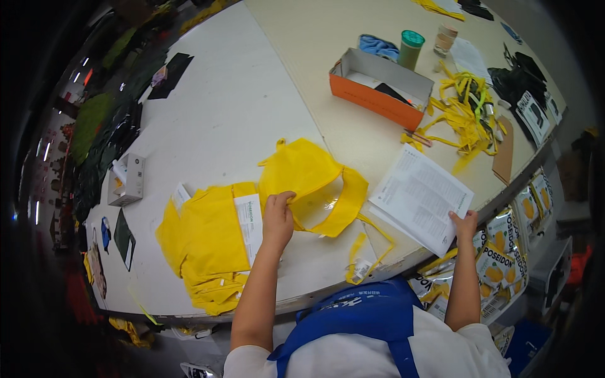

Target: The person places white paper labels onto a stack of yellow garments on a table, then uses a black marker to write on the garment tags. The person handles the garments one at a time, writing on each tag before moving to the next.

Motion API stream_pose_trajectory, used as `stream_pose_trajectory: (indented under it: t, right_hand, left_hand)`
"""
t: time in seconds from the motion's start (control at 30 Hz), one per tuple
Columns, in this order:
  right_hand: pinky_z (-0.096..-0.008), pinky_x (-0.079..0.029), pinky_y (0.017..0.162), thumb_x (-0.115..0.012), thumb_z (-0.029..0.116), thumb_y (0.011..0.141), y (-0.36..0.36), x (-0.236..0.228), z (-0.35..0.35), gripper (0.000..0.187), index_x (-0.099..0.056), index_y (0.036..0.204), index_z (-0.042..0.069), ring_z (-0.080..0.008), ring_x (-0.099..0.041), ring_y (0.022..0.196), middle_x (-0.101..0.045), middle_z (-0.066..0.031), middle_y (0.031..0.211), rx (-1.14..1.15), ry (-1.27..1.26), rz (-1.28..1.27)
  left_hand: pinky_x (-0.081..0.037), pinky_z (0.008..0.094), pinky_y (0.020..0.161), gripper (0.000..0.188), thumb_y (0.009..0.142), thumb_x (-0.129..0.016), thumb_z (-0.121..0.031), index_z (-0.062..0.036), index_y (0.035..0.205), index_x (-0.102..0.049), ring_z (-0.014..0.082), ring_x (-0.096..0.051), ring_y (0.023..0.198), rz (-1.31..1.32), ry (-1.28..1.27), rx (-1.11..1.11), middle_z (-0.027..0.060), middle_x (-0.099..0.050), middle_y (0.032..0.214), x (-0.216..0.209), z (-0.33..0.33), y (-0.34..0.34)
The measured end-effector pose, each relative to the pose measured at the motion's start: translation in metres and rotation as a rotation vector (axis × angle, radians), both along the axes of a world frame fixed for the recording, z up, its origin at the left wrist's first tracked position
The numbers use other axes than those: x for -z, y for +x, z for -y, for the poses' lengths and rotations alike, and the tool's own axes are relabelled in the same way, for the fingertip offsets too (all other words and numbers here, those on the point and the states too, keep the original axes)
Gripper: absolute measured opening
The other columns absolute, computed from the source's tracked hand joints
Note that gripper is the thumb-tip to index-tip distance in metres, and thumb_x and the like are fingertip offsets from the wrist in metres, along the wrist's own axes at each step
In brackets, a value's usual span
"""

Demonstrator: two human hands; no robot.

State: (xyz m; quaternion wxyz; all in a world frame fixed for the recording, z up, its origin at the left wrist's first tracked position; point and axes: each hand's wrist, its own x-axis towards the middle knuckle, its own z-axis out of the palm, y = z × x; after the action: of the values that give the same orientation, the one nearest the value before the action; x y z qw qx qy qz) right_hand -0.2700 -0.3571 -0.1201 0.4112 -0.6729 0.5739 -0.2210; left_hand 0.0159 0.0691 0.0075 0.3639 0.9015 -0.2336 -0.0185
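My left hand (pixel 278 222) pinches the near left edge of a yellow fabric piece (pixel 301 165), which has a wide oval opening and a thin strap trailing toward the table edge. Left of that hand lies a stack of folded yellow fabric (pixel 215 223) with a white printed card (pixel 249 220) along its right side. On the right, my right hand (pixel 465 225) grips the outer edge of a stack of printed white sheets (pixel 419 200), thumb on top. Its other fingers are partly hidden.
Behind the sheets stands an orange box (pixel 378 104) beside a green-lidded cup (pixel 411 49) and a tangle of yellow straps (pixel 466 113). A small white box (pixel 128 179) sits far left. Filled printed packages (pixel 498 264) lie below the table's right edge.
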Motion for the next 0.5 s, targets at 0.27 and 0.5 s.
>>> stream_pose_trajectory:
  t: [0.27, 0.5]
  right_hand:
    - [-0.0329, -0.047, 0.067, -0.065, 0.023, 0.085, -0.020, -0.024, 0.002, 0.027, -0.065, 0.097, -0.001, -0.0230, -0.059, 0.072, -0.063, -0.0145, 0.086, -0.002, -0.164, -0.241]
    - [-0.0354, -0.048, 0.070, -0.058, 0.016, 0.089, -0.001, -0.062, -0.015, 0.023, -0.065, 0.108, 0.004, -0.0295, -0.061, 0.077, -0.063, -0.0149, 0.089, -0.088, -0.595, -0.219]
  left_hand:
    - [-0.048, 0.0386, 0.080, 0.037, 0.079, -0.049, 0.008, -0.0104, 0.109, -0.059, 0.0348, -0.057, 0.092, -0.092, 0.124, 0.057, 0.0161, -0.053, 0.103, 0.019, 0.020, -0.014]
    - [-0.050, 0.0397, 0.084, 0.039, 0.081, -0.050, -0.001, -0.0172, 0.114, -0.061, 0.0330, -0.058, 0.102, 0.015, 0.403, 0.246, 0.0159, -0.049, 0.126, 0.023, 0.036, -0.015]
